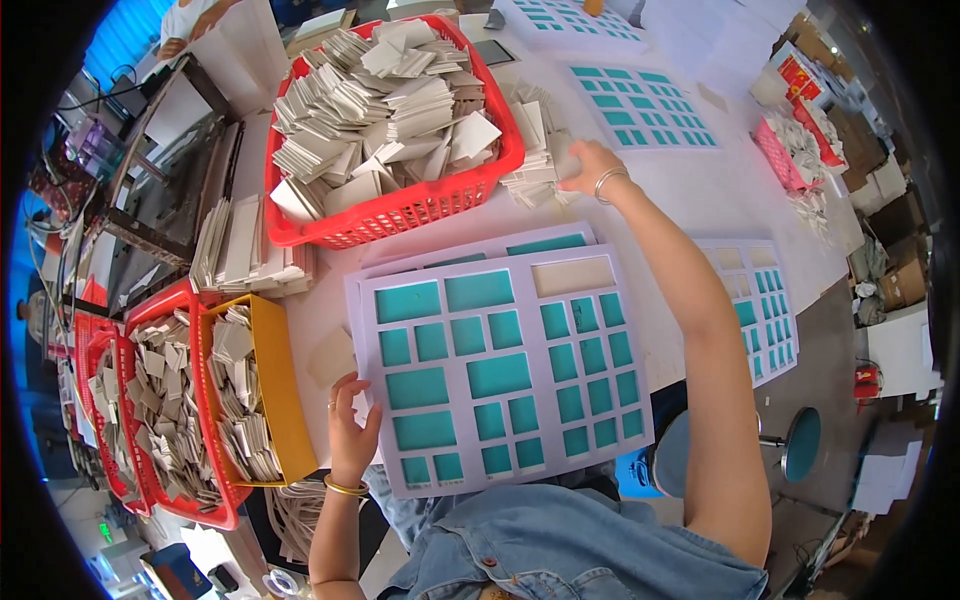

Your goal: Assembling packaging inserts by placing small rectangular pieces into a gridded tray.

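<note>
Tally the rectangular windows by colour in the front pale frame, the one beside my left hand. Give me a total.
Teal windows: 27
Beige windows: 1
Total: 28

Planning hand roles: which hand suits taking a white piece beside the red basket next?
Probably the right hand, at the white pile; the left hand is farther off, beside the pale tray.

A bright, busy workroom, packed to its edges!
Here's the white table [692, 185], blue sheeting [130, 38] glowing at upper left, a worn dark frame [150, 238] below it, a round stool [802, 445] on the grey floor [825, 372], brown cardboard boxes [905, 268] crowding the right.
</note>
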Demonstrator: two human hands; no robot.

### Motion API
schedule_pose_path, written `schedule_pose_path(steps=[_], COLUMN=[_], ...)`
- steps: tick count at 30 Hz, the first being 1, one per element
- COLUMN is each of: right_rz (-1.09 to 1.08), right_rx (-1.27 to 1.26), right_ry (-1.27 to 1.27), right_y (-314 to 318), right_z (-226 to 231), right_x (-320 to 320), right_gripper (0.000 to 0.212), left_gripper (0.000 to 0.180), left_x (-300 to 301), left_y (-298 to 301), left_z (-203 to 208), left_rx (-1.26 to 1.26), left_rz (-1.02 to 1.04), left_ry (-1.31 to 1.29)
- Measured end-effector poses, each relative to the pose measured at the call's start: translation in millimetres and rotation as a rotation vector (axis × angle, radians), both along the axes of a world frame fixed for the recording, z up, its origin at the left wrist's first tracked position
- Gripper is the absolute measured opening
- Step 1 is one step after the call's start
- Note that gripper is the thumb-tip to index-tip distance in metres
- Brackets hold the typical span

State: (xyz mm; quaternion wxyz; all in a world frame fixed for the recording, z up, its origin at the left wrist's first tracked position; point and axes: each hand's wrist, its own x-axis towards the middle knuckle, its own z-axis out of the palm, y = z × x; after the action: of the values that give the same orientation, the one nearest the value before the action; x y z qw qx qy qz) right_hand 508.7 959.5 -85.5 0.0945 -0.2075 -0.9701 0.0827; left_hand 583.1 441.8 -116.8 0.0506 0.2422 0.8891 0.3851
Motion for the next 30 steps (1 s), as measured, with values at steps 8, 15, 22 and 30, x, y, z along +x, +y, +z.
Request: schedule_pose_path(steps=[8, 15, 22, 30], right_rz=[-0.014, -0.011, -0.015, -0.089], right_rx=[-0.347, -0.165, -0.217, -0.292], right_ry=[-0.139, -0.051, -0.041, -0.032], right_y=[38.0, 16.6, 22.4, 20.7], right_z=[-14.6, -11.3, -12.9, -5.1], right_x=[-23.5, -13.8, -15.9, -19.4], right_gripper=[0.046, 0.038, 0.034, 0.034], left_gripper=[0.033, 0.033, 0.033, 0.033], left_x=[-4.0, -3.6, -0.2, 0.0], left_y=[1.1, 8.1, 6.7, 6.8], left_z=[9.3, 8.0, 7.2, 10.5], left_rx=[0.008, 0.027, 0.030, 0.034], left_rz=[0.065, 0.044, 0.047, 0.050], left_ry=[-0.003, 0.004, -0.010, 0.004])
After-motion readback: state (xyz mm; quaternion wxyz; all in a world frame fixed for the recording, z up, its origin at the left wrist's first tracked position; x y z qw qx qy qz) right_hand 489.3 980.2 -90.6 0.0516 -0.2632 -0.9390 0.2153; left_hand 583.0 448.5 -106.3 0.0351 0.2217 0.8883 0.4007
